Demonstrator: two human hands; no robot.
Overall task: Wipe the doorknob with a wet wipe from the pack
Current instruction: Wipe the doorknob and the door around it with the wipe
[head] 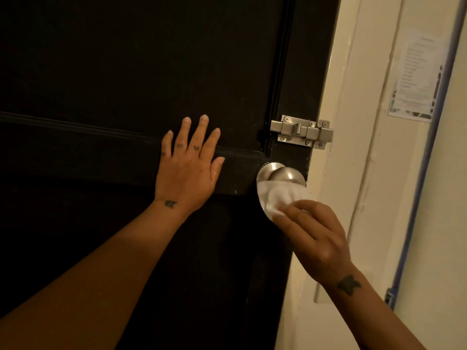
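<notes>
Head view, one frame. Right hand [314, 238] comes in from lower right, fingers curled and pinching a bunched white wet wipe [276, 198]. The wipe is pressed against the underside and front of the round brushed-metal doorknob [284, 174], covering its lower half; the upper dome and the rose plate behind it are bare. Grip reads as a fingertip pinch, not a full fist, likely so the cloth can be worked around the curve of the knob.

Left hand [188, 170] is flat and released, holding nothing, fingers spread and palm against the dark door [126, 72], just left of the knob and across the horizontal moulding. Judgement: it braces the door so the rubbing pressure does not swing it.

Just above the knob, a steel slide bolt [302, 131] is screwed to the door edge and reaches toward the cream door frame [353, 122]; whether it is thrown cannot be told. Further right, a printed notice [414, 79] is stuck on the wall. The wipe pack is not in view.

Status: wiping in progress, lower half under contact. Top of the knob and the neck appear not yet covered; next pass would need the cloth rolled upward over the dome.
</notes>
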